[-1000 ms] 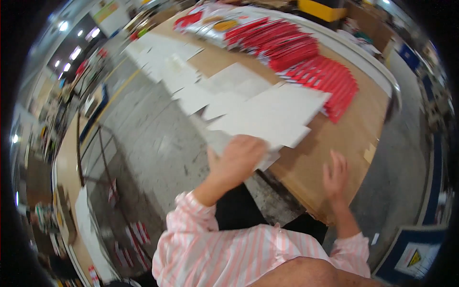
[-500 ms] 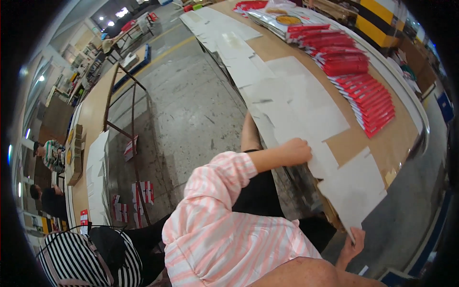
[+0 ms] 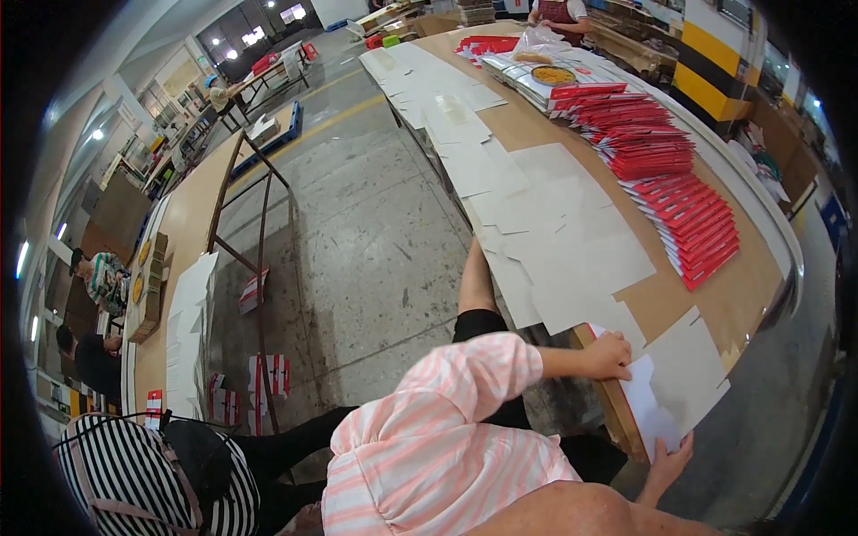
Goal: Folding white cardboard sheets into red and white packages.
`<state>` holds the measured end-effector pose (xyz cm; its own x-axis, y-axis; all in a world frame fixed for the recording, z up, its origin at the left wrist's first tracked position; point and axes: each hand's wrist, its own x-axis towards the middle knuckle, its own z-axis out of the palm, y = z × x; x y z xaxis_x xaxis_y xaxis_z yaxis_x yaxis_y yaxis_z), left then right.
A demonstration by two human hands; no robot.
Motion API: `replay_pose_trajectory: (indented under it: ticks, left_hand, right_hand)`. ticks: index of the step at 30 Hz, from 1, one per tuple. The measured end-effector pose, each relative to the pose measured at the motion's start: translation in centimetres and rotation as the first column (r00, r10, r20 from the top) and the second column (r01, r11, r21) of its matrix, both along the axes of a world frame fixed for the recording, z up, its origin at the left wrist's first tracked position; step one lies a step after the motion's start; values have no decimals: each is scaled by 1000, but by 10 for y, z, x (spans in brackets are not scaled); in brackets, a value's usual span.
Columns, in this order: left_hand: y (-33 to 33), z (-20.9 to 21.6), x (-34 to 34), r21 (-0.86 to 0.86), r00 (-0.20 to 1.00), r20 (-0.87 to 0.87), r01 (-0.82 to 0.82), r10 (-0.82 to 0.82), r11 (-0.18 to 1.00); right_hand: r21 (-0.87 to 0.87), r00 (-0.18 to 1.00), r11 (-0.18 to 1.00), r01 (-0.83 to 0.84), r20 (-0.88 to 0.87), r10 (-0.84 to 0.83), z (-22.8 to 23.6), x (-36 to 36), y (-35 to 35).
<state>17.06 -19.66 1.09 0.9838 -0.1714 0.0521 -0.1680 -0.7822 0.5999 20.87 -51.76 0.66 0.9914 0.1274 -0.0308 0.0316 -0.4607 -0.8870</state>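
Observation:
A white card sheet with a red edge (image 3: 645, 402) lies at the near right end of the table between my two hands. My left hand (image 3: 608, 356), coming out of a pink-and-white striped sleeve, is closed on the sheet's far left part, its fingers curled over the edge. My right hand (image 3: 668, 463) pinches its near corner, with the thumb on top. Beneath the sheet's left edge is a brown cardboard stack (image 3: 618, 418). Beside it lies a greyish-white card piece (image 3: 693, 362), partly covered by the sheet.
Overlapping greyish-white cards (image 3: 572, 219) run along the tabletop. A fanned row of red-and-white packets (image 3: 684, 223) lies along its far right side. Another person in black-and-white stripes (image 3: 134, 478) is at the lower left. A brown table (image 3: 183, 223) stands across the aisle.
My left hand has moved down and right, nearer my right hand. The white red-edged sheet now shows between them, where a greyish-white card was. The view has shifted slightly.

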Motion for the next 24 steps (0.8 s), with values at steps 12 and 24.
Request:
replay_pose_trajectory:
  ticks: [12,24]
  left_hand:
    - [16,-12,-5,31,879,265,-419,397,907]
    - [-67,-37,-29,-148,911,380,231,-161,962]
  right_hand:
    - [-135,965,958,253,111,-240,-1,-24,-18]
    - [-609,644,790,-74,575,504,30,-13,105]
